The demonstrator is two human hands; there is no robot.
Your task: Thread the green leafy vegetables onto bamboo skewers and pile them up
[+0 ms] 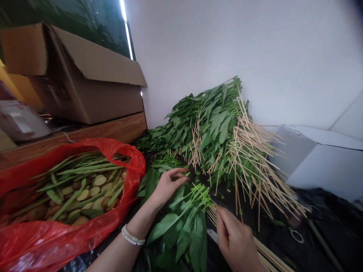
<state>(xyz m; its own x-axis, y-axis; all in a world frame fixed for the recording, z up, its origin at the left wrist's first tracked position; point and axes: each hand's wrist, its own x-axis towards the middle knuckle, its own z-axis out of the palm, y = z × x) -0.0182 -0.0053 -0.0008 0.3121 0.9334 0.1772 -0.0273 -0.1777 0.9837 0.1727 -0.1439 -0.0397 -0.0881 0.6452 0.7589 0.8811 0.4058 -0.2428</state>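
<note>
My right hand (236, 237) is closed around a bundle of bamboo skewers (270, 257); their tips show past the fingers, touching or very near the stems of a leafy green bunch (193, 226). Over the bunch's upper left, my left hand (171, 184) has its thumb and fingers drawn together, with a bit of green stem (187, 174) showing at the fingertips. The rest of what it pinches is hidden. Below the skewers, a pale flat blade-like piece (212, 235) partly shows by my right hand.
Skewered leafy greens (218, 121) are heaped against the white wall, their skewers (255, 151) pointing right and down. At left lies a red plastic bag (133, 166) with green beans and sliced potatoes. An opened cardboard box (110, 96) stands behind it; a white box (326, 162) is at right.
</note>
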